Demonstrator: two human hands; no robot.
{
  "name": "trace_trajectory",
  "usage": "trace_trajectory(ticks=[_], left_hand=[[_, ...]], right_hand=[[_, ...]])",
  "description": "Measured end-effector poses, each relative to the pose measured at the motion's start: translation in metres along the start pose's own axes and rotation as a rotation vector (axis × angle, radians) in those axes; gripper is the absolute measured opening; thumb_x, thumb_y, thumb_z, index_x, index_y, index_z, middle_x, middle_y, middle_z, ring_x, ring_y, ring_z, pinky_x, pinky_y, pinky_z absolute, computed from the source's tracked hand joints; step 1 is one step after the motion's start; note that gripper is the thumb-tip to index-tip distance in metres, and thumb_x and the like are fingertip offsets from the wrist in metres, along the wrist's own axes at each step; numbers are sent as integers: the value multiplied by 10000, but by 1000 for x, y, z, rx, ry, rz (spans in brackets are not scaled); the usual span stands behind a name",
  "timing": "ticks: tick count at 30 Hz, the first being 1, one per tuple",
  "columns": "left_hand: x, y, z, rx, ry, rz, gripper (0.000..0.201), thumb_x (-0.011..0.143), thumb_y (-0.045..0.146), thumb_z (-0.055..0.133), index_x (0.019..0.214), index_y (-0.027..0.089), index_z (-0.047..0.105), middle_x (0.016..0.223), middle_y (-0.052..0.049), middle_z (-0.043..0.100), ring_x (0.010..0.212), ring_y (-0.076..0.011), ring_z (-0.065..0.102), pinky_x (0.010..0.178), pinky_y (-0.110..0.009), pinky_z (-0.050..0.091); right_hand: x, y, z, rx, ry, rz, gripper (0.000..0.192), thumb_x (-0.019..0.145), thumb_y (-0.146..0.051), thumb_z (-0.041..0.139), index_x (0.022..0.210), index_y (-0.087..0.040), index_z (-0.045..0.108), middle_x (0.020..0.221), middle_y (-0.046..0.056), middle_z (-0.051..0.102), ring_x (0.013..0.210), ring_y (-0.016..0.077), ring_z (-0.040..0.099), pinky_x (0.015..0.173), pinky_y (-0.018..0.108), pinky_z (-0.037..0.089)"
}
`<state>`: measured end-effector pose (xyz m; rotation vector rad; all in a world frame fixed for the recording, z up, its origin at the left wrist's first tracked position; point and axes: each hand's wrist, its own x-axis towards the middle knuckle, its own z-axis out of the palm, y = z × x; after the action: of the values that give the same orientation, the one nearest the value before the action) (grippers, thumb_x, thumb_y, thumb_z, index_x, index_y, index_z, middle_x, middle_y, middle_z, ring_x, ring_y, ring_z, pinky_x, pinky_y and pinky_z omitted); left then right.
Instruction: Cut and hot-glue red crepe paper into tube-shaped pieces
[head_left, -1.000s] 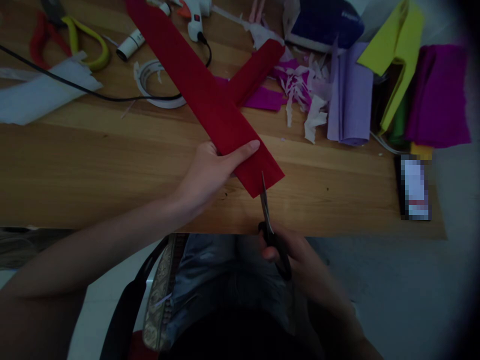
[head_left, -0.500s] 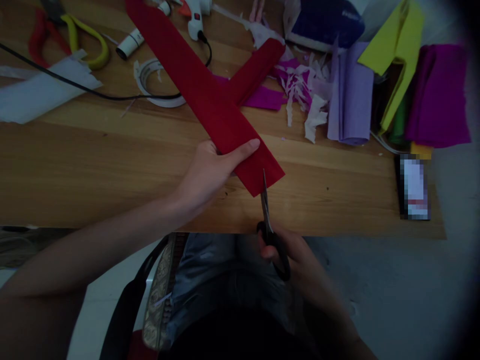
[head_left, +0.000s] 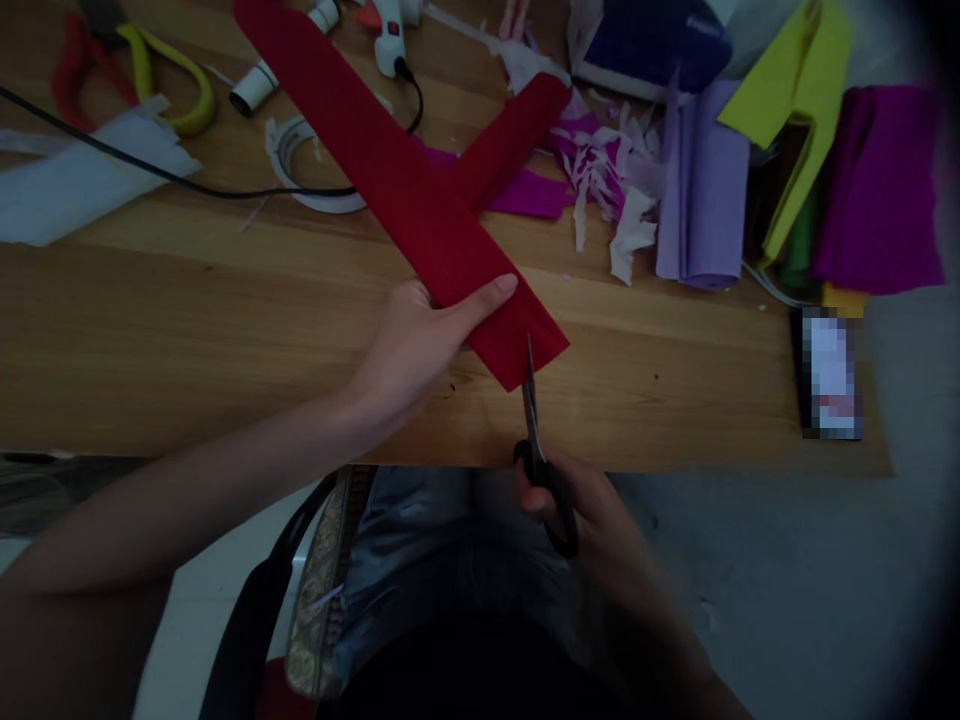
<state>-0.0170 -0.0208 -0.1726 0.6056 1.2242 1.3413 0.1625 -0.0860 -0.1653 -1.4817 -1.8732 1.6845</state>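
Observation:
My left hand (head_left: 416,345) grips a long folded strip of red crepe paper (head_left: 390,180) near its lower end, thumb across the top. The strip runs diagonally up to the far left over the wooden table (head_left: 187,340). In my right hand (head_left: 592,525) are black-handled scissors (head_left: 541,450), held at the table's front edge. Their blades point upward and bite into the strip's bottom end, just right of my left thumb.
A second red strip (head_left: 510,140) crosses behind. Purple and white paper scraps (head_left: 600,170), a lilac roll (head_left: 701,190), yellow paper (head_left: 795,100) and magenta paper (head_left: 877,190) crowd the far right. A glue gun (head_left: 390,40), its black cord (head_left: 150,170), a tape ring (head_left: 300,170) and white paper (head_left: 82,180) lie far left.
The scissors have moved slightly up into the strip's bottom end. The strip's far end has shifted a little to the left.

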Motion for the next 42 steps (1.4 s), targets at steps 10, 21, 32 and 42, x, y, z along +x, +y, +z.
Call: trace_trajectory(ticks=[10, 21, 32, 42], left_hand=[[-1, 0, 1, -37, 44, 15, 145, 724, 281, 765, 789, 180, 683, 913, -33, 728, 1015, -241, 673, 871, -326, 561], [-13, 7, 1, 92, 149, 82, 213, 702, 368, 779, 788, 203, 675, 885, -17, 735, 1026, -240, 664, 846, -304, 553], [-33, 8, 7, 129, 186, 117, 218, 711, 416, 762, 814, 248, 669, 931, 9, 739, 1100, -244, 636, 887, -311, 551], [-48, 2, 20, 50, 246, 150, 225, 740, 434, 734, 802, 234, 654, 922, 21, 737, 1059, -213, 658, 844, -271, 569]], right_hand=[[0, 3, 5, 55, 17, -21, 542, 827, -717, 447, 701, -191, 450, 652, -26, 432, 605, 111, 384, 566, 236, 337], [1, 3, 10, 143, 31, -54, 539, 806, -714, 488, 686, -190, 459, 640, -26, 431, 593, 113, 376, 564, 237, 336], [-11, 4, 9, 123, 26, -35, 566, 783, -749, 475, 691, -192, 450, 645, -23, 454, 587, 109, 387, 546, 227, 343], [-20, 3, 12, 184, 39, -35, 591, 742, -783, 477, 697, -194, 440, 638, -25, 424, 583, 109, 368, 530, 223, 343]])
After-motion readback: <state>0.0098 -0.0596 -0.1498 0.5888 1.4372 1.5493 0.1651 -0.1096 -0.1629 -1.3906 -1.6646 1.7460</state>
